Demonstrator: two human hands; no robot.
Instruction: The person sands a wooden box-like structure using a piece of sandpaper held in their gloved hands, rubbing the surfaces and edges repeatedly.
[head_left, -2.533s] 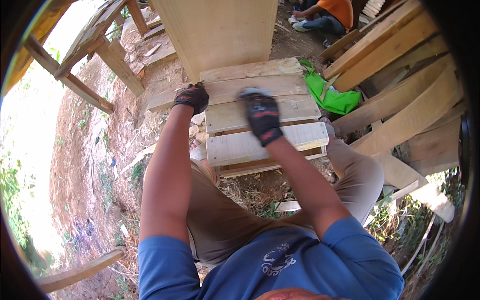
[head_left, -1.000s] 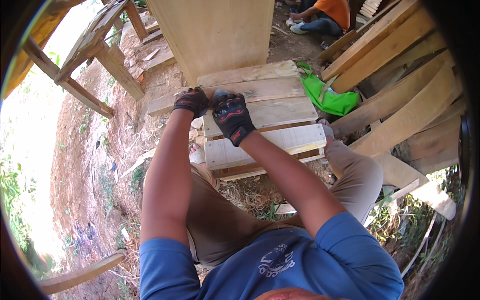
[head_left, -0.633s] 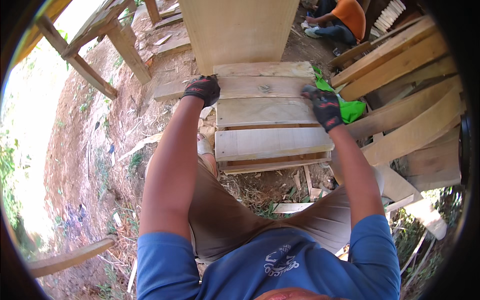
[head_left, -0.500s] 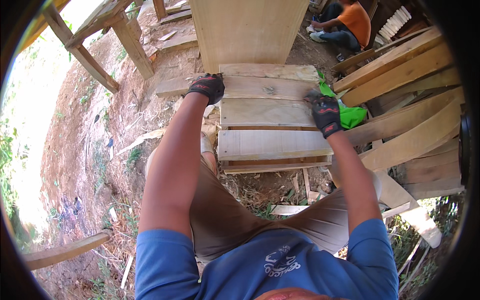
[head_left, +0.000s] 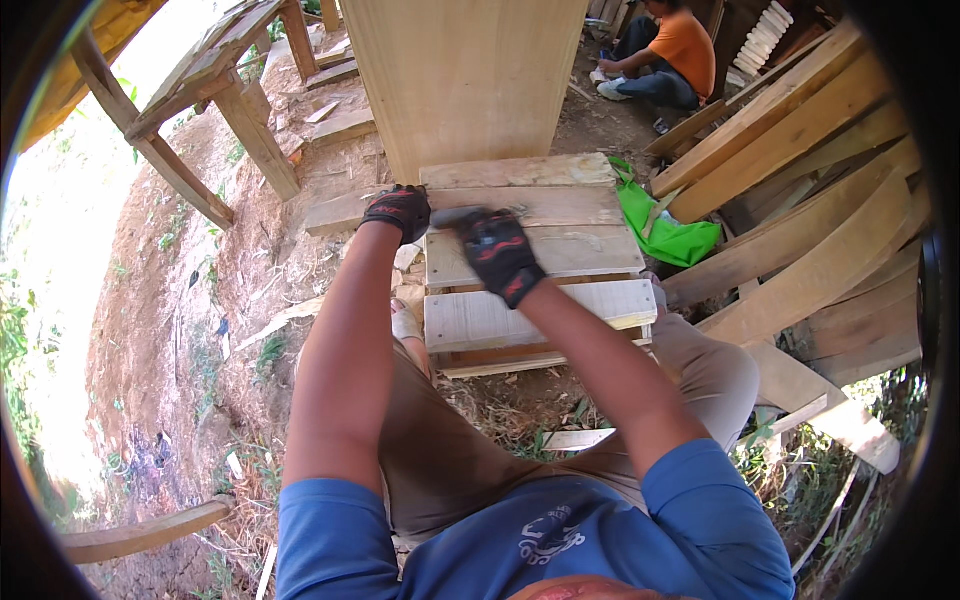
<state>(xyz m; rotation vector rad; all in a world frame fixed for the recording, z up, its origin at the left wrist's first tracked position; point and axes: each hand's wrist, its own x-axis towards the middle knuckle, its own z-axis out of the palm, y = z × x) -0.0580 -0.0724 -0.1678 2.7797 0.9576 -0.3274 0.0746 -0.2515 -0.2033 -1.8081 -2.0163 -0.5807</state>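
Pad (head_left: 456, 216), upper ctr of frame, is sitting pinched in R hand (head_left: 498, 255), overshoot poss knocking L hand (head_left: 400, 213) clutching plank (head_left: 572, 207).

We see a green bag (head_left: 682, 238) beside stacked planks (head_left: 790, 135) on the right, a person in orange (head_left: 685, 48) seated beyond, and a wooden stand (head_left: 256, 142) at left.

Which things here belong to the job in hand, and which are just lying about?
In use, it seems:
long board, under left hand
grey piece, kind unclear, in right hand
slatted stand

Apparently idle:
green bag
planks at right
wood strip, lower left
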